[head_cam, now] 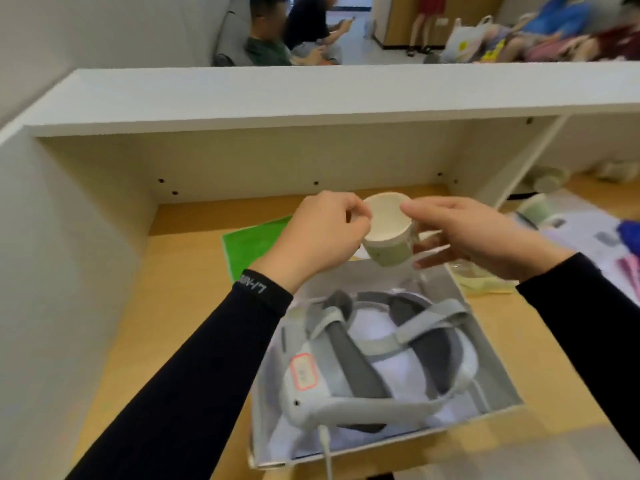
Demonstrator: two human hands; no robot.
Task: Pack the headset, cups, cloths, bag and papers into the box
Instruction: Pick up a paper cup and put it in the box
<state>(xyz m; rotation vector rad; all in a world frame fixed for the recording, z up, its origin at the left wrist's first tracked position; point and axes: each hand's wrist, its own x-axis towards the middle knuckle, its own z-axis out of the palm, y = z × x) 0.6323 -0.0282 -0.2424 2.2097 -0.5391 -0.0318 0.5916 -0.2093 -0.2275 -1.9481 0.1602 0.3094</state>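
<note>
A white and grey headset (374,358) lies inside the open grey box (498,382) on the wooden desk. Above the box's far edge both hands hold a white paper cup (388,233) with a pale green band, tilted with its mouth toward me. My left hand (322,233) pinches the cup's rim on the left. My right hand (464,237) grips its right side, fingers curled under it. A green cloth (249,247) lies flat behind the box on the left. A clear bag (485,278) lies beside the box on the right.
White desk partitions (277,98) wall in the left and back. To the right lie papers (581,233), another green cup (536,209) and purple and pink cloths (630,251). People sit in the room beyond the partition.
</note>
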